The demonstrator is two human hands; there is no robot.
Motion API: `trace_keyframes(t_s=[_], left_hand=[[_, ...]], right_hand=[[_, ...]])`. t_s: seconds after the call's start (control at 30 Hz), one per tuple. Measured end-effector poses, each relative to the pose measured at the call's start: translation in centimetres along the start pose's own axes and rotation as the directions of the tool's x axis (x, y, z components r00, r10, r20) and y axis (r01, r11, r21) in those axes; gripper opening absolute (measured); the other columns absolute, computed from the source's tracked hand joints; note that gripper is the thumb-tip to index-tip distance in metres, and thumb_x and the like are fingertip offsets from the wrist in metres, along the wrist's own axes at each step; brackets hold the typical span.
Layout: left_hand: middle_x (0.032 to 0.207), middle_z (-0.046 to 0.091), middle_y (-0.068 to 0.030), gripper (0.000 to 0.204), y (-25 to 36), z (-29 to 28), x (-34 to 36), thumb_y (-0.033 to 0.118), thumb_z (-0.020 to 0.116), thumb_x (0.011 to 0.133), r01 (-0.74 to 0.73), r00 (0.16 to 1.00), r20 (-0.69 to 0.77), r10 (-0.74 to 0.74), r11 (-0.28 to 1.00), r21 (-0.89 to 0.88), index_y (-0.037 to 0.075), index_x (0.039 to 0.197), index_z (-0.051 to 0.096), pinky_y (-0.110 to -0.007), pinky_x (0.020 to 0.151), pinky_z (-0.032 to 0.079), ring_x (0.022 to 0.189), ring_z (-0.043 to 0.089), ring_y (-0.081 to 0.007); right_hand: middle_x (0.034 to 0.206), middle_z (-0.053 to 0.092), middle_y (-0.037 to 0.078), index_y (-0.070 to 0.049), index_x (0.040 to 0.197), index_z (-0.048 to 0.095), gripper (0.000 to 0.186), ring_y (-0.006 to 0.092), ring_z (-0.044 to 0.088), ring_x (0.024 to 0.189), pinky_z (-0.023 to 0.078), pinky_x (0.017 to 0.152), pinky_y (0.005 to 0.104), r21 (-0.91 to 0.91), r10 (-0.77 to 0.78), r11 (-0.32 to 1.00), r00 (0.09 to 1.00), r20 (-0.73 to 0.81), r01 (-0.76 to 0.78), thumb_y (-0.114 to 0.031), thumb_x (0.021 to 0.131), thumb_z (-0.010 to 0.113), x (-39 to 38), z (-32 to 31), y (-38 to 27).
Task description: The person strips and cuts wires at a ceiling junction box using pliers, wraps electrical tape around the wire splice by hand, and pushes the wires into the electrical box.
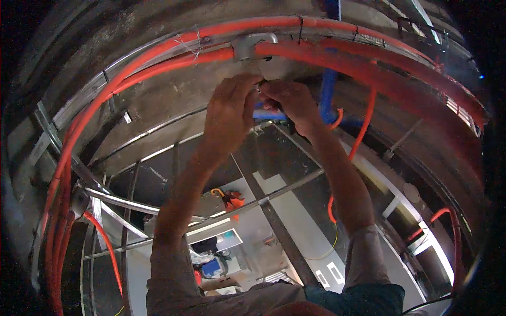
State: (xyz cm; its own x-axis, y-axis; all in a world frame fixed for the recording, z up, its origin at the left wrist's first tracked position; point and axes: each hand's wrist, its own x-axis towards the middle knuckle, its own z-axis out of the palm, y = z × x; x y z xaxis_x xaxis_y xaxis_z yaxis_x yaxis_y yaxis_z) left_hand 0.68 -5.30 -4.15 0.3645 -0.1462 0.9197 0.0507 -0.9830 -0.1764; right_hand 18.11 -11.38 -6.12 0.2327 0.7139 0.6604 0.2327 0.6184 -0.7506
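Both my arms reach up among orange conduits. My left hand (232, 100) has its fingers bent and closed together, and what they pinch, if anything, is too small to make out. Close beside it, my right hand (290, 97) is also closed, thumb and fingers pressed around something small and dark that I cannot name. Just above the hands, a grey junction box (244, 48) joins the orange conduit (300, 55) running to both sides. A blue pipe (328, 87) passes right of my right hand, and a blue length shows below the fingers.
Metal framing bars (253, 203) cross below my arms. More orange conduits hang at the left (63, 174) and right (369, 116), some with loose ends. Far below, a blue object (212, 268) and an orange-and-dark item (231, 201) show through the frame.
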Motion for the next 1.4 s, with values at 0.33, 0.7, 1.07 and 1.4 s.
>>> trace_keyframes(t_s=[0.33,0.7,1.07,1.4], left_hand=[[0.102,0.067,-0.0128,0.023,-3.8,1.7,1.6,0.0,0.063,0.084,-0.016,0.989,0.15,-0.014,0.98,0.199,0.006,0.105,0.063,-0.046,0.081,0.053,0.095,0.062,-0.0351],[0.095,0.067,-0.0109,0.022,-4.0,2.4,1.4,-0.007,0.062,0.079,-0.005,0.999,0.048,0.001,0.996,0.093,0.005,0.097,0.065,-0.046,0.082,0.052,0.092,0.061,-0.0333],[0.094,0.067,-0.0124,0.019,-4.2,1.3,2.1,-0.004,0.066,0.079,-0.01,0.991,0.134,0.013,1.0,-0.022,0.005,0.096,0.063,-0.044,0.081,0.05,0.092,0.06,-0.0341],[0.098,0.068,-0.0116,0.018,-3.9,1.6,2.2,-0.002,0.066,0.082,0.052,0.989,0.136,-0.056,0.998,0.035,0.005,0.098,0.065,-0.045,0.084,0.049,0.095,0.061,-0.0337]], right_hand=[[0.076,0.066,0.004,-0.002,0.091,0.07,0.023,0.0113,0.061,0.064,0.044,0.054,0.026,-0.16,-0.031,0.987,0.977,-0.213,-0.004,-0.025,0.094,0.068,-2.0,1.9,-0.7],[0.076,0.064,0.004,-0.002,0.092,0.07,0.02,0.0119,0.06,0.062,0.043,0.054,0.0265,0.197,0.116,0.977,0.973,-0.198,-0.076,-0.022,0.092,0.069,-3.5,1.7,0.2],[0.077,0.066,0.004,-0.003,0.096,0.072,0.023,0.0124,0.063,0.068,0.046,0.059,0.0269,0.0,0.035,0.999,0.991,-0.127,-0.035,-0.025,0.094,0.067,-0.2,0.5,3.1],[0.066,0.065,0.003,-0.007,0.076,0.071,0.04,0.0102,0.057,0.057,0.046,0.055,0.0286,-0.273,-0.053,0.961,0.999,-0.01,0.048,-0.042,0.093,0.061,-1.0,-2.4,-0.4]])
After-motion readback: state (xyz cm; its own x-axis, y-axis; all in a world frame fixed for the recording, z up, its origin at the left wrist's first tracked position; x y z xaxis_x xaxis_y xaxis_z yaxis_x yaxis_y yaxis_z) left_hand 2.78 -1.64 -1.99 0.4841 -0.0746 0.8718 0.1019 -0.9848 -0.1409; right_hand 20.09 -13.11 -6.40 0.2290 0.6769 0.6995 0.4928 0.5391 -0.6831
